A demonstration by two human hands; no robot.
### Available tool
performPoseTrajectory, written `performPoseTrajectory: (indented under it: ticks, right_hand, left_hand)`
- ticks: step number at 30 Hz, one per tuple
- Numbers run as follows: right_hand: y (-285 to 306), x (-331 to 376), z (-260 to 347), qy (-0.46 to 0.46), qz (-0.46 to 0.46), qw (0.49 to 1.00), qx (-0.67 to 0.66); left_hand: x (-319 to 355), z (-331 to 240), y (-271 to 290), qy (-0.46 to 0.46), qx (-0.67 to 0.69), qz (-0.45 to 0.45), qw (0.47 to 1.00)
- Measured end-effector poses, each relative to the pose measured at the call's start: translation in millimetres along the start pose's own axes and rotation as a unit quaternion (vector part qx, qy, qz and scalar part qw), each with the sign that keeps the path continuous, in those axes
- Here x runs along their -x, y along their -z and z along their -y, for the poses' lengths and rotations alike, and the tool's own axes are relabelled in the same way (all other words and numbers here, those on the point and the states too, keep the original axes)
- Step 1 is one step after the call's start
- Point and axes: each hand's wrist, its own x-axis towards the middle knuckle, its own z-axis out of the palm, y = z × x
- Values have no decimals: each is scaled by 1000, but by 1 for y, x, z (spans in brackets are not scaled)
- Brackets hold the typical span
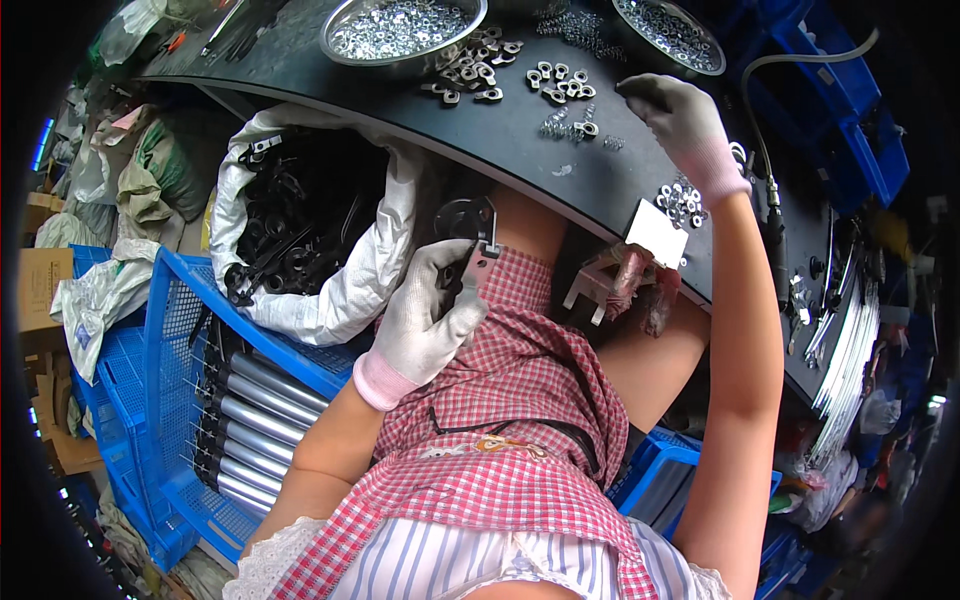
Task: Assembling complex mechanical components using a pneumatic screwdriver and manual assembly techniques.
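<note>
My left hand [432, 310], in a grey glove with a pink cuff, holds a dark metal bracket [470, 235] above my lap, just below the black table's edge [520, 150]. My right hand [680, 125], gloved the same way, reaches across the table with its fingers curled down beside a loose group of small metal nuts and springs [565, 95]. Whether it pinches one of them is hidden by the glove. A second small pile of nuts [682, 203] lies by my right wrist.
Two metal bowls of small hardware [400, 30] [668, 30] stand at the table's back. A white sack of black metal parts [300, 230] sits at my left over a blue crate holding metal cylinders [255, 420]. A hose [775, 110] and blue bins [850, 100] lie at the right.
</note>
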Motion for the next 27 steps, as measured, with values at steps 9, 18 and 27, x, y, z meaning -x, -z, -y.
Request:
performPoseTrajectory:
  ticks: [9, 18, 27]
  right_hand:
    - [-24, -43, -65, -76, 37, 995, 51]
    - [7, 19, 52, -60, 38, 948, -311]
    - [24, 107, 123, 235, -107, 953, 159]
  left_hand:
    - [-4, 31, 26, -185, -137, -112, 967]
    - [-40, -11, -4, -281, -236, -19, 930]
    - [-56, -47, -48, -475, -349, 91, 802]
